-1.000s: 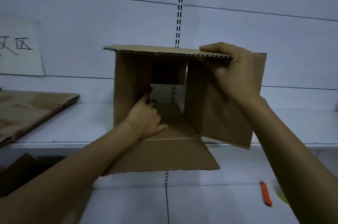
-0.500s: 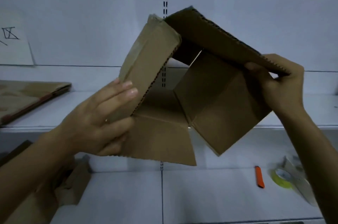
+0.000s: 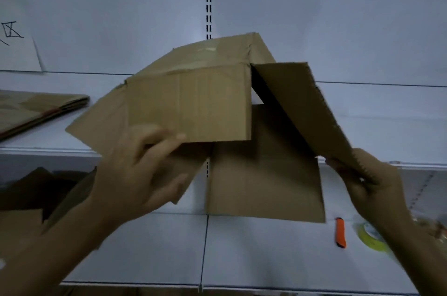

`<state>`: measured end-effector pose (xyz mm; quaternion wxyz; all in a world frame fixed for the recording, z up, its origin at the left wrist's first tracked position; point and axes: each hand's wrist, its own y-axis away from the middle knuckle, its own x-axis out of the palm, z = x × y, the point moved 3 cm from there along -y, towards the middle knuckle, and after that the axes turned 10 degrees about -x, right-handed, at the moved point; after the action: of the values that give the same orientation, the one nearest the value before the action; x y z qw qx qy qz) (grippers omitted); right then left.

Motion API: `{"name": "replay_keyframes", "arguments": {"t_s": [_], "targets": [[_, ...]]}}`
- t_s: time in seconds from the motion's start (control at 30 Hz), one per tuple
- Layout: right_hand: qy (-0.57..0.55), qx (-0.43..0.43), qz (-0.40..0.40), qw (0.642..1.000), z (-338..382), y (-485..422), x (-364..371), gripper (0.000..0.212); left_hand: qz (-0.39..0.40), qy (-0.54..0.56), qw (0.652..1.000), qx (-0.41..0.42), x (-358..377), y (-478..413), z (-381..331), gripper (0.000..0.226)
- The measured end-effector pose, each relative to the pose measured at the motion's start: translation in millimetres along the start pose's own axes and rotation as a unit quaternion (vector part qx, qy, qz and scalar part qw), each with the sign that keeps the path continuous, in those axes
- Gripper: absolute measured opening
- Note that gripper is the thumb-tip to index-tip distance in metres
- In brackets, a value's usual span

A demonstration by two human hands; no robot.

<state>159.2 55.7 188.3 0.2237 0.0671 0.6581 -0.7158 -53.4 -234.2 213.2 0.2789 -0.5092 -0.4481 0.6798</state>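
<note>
wall: white panels (image 3: 338, 17) | slotted upright (image 3: 208, 5) | white shelf (image 3: 387, 126) | light: dim

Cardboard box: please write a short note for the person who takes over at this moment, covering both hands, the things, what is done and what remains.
Left hand grips the cardboard box at its left flap; the hand is blurred.
Right hand pinches the edge of the right flap.
Done: the box is opened into shape and held in the air, flaps open.
Orange cutter and tape roll lie on the lower shelf, at the right.
Left, probably: fold the flaps shut and tape them.
</note>
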Motion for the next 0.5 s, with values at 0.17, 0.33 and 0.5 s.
{"name": "replay_keyframes", "arguments": {"t_s": [0.17, 0.33, 0.5], "targets": [[0.041, -0.05, 0.054, 0.996, 7, 9, 9, 0.028, 0.039, -0.176, 0.982, -0.054, 11, -65, -39, 0.107], [0.097, -0.112, 0.053, 0.988, 6, 11, 12, 0.038, 0.143, -0.158, 0.972, -0.097, 39, -67, -54, 0.091], [-0.033, -0.038, 0.079, 0.996, -5, 29, 20, 0.068, 0.239, -0.124, 0.962, -0.052, 30, -39, -25, 0.073]]}}
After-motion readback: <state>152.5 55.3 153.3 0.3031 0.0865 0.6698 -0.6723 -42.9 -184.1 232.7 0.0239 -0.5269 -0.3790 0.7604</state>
